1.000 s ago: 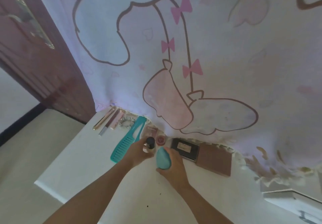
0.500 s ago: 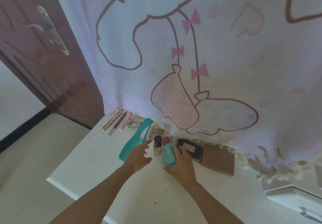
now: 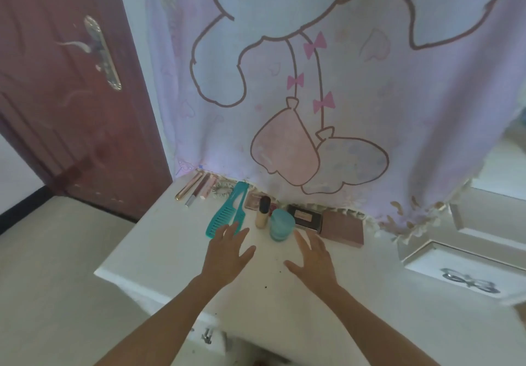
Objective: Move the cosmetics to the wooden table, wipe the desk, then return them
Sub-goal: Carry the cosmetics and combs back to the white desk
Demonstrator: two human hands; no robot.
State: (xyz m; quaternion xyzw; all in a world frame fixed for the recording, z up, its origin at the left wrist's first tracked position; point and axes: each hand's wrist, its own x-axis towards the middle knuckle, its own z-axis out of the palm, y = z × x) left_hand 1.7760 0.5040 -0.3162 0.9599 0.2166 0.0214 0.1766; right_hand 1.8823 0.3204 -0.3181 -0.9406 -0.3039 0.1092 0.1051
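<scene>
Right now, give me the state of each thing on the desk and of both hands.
left hand, open, fingers spread, holding nothing
right hand, open, fingers spread, holding nothing
teal jar, upright, lid on
foundation bottle, upright, black cap on
teal comb, lying flat
black palette, flat, closed
brown case, flat, closed
slim tubes, lying side by side

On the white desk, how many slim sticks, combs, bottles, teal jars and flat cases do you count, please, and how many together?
Slim sticks: 3
Comb: 1
Bottle: 1
Teal jar: 1
Flat cases: 3
Total: 9
</scene>
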